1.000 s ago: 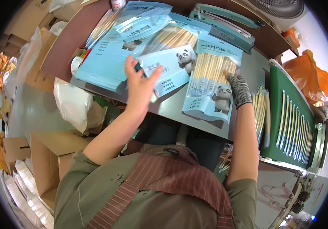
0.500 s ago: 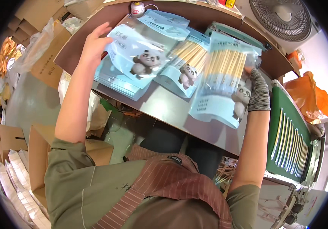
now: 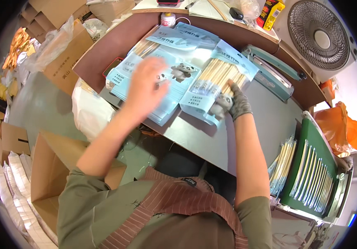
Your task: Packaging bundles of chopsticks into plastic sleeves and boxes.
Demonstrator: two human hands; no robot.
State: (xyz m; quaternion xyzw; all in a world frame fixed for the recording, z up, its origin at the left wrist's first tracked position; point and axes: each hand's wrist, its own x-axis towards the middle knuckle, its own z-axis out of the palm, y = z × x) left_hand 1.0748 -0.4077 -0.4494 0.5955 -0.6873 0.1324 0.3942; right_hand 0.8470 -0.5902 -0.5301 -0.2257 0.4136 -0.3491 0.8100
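Observation:
My right hand (image 3: 240, 101), in a grey glove with bare fingertips, grips the right edge of a clear and light-blue panda bag of chopsticks (image 3: 218, 76) lying on the grey table. My left hand (image 3: 147, 85), bare and smeared by motion, is over a stack of flat light-blue panda bags (image 3: 172, 89) just left of the filled bag. Its fingers cannot be made out, nor whether it touches the stack. Behind the stack lies another panda bag (image 3: 168, 38), with chopsticks showing at its left.
A teal hand sealer (image 3: 271, 76) stands right of the bags. Further right, wrapped chopsticks lie on a green conveyor belt (image 3: 311, 178), with a loose bunch of chopsticks (image 3: 284, 166) beside it. A fan (image 3: 321, 39) stands at the back right, an open carton (image 3: 58, 166) at lower left.
My right hand has moved left with the filled bag, bringing it beside the stack. My left hand has come down and right over the stack. The raised bag there now lies flat. The view has shifted.

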